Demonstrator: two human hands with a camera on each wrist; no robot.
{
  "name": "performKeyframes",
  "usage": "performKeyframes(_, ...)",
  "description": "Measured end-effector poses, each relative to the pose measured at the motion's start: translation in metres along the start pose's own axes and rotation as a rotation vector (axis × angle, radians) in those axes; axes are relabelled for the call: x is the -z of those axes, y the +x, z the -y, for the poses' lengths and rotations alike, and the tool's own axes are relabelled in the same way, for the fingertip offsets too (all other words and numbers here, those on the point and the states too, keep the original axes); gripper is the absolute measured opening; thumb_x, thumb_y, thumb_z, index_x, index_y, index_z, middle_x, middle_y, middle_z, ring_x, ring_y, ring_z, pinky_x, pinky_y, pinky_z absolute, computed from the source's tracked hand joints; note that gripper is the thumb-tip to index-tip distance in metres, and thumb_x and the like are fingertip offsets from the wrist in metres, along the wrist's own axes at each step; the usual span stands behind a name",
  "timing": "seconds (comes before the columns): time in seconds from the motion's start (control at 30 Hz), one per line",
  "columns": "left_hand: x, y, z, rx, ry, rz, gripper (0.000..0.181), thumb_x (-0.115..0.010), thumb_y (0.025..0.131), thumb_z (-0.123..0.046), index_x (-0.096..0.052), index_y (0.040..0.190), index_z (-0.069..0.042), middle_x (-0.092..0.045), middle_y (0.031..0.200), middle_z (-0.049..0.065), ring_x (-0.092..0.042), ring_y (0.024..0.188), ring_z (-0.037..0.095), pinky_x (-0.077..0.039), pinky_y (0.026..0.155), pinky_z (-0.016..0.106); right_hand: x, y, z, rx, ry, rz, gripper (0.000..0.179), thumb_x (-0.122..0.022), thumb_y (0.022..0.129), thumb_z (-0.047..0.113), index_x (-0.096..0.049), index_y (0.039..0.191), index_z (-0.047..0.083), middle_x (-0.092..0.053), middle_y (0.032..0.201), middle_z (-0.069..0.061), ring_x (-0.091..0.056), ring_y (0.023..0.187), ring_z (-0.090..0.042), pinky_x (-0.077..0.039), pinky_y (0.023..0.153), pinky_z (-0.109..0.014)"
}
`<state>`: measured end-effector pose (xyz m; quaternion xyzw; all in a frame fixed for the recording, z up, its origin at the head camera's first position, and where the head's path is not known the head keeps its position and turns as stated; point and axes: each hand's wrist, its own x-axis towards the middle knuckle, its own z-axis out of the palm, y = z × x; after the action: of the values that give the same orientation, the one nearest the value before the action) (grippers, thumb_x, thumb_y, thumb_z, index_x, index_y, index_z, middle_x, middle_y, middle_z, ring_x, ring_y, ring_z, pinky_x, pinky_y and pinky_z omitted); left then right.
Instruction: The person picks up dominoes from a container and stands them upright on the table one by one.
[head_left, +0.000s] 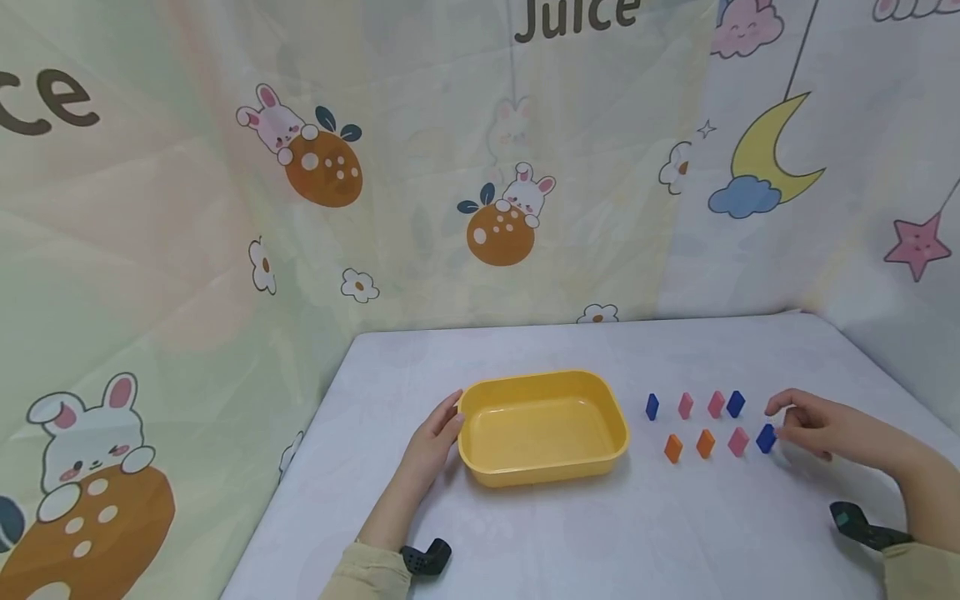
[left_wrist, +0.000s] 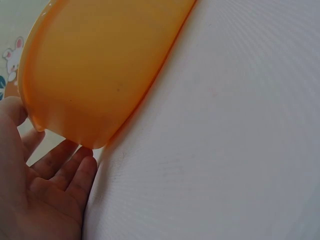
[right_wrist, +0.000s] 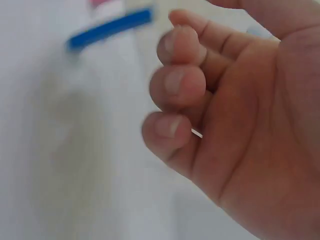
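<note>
A yellow rectangular tray (head_left: 543, 475) stands on the white table. At its left end, my left hand (head_left: 435, 433) touches the rim and outer wall with the fingertips; the left wrist view shows these fingers (left_wrist: 80, 175) against the wall. To the tray's right stand small flat blocks in two rows: blue, pink and orange. My right hand (head_left: 825, 425) is beside the front row's rightmost blue block (head_left: 766, 438), its index finger and thumb apart. In the right wrist view the other fingers (right_wrist: 177, 85) are bent, with nothing held; the blue block (right_wrist: 110, 29) lies beyond the fingertips.
The back row has a blue block (head_left: 652, 407), two pink ones (head_left: 686, 406) and another blue block (head_left: 736, 404). In front are two orange blocks (head_left: 673, 448) and a pink block (head_left: 738, 442). A patterned curtain (head_left: 420, 167) hangs behind the table (head_left: 510, 550).
</note>
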<state>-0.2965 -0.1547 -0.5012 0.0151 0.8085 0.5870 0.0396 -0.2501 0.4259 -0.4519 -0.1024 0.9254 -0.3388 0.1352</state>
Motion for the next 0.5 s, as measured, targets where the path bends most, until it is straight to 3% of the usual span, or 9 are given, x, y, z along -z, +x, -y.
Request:
performKeyframes(0.2, 0.005, 0.002, 0.003, 0.004, 0.014, 0.007, 0.045, -0.053, 0.097, -0.055, -0.045, 0.141, -0.050, -0.052, 0.148, -0.005, -0.049, 0.138, 0.022, -0.045, 0.112, 0.048, 0.002, 0.005, 0.084, 0.089, -0.273, -0.176, 0.034, -0.061, 0.098, 0.036, -0.055, 0.122, 0.013, -0.061, 0.093, 0.003, -0.053, 0.078, -0.008, -0.050, 0.062, -0.021)
performKeyframes(0.33, 0.010, 0.001, 0.004, 0.001, 0.007, 0.003, 0.048, -0.052, 0.097, -0.057, -0.045, 0.143, -0.047, -0.048, 0.150, -0.010, -0.049, 0.138, 0.020, -0.045, 0.112, 0.047, -0.008, 0.014, 0.140, 0.161, -0.324, -0.249, 0.036, -0.063, 0.096, 0.040, -0.060, 0.122, 0.016, -0.064, 0.103, 0.001, -0.058, 0.093, -0.015, -0.058, 0.070, -0.026)
performKeyframes(0.43, 0.014, -0.004, -0.005, -0.051, 0.097, -0.014, 0.047, -0.052, 0.098, -0.053, -0.045, 0.144, -0.045, -0.044, 0.153, -0.013, -0.048, 0.139, 0.021, -0.042, 0.114, 0.049, -0.021, 0.021, 0.168, 0.196, -0.322, -0.233, 0.046, -0.063, 0.094, 0.048, -0.058, 0.129, 0.019, -0.062, 0.123, -0.007, -0.057, 0.108, -0.026, -0.062, 0.079, -0.041)
performKeyframes(0.5, 0.016, -0.008, -0.015, -0.112, 0.222, -0.024, 0.048, -0.051, 0.099, -0.051, -0.043, 0.145, -0.045, -0.039, 0.155, -0.014, -0.042, 0.143, 0.022, -0.037, 0.116, 0.054, -0.031, 0.026, 0.179, 0.210, -0.339, -0.216, 0.056, -0.060, 0.092, 0.057, -0.056, 0.135, 0.022, -0.056, 0.136, -0.009, -0.052, 0.121, -0.032, -0.058, 0.090, -0.053)
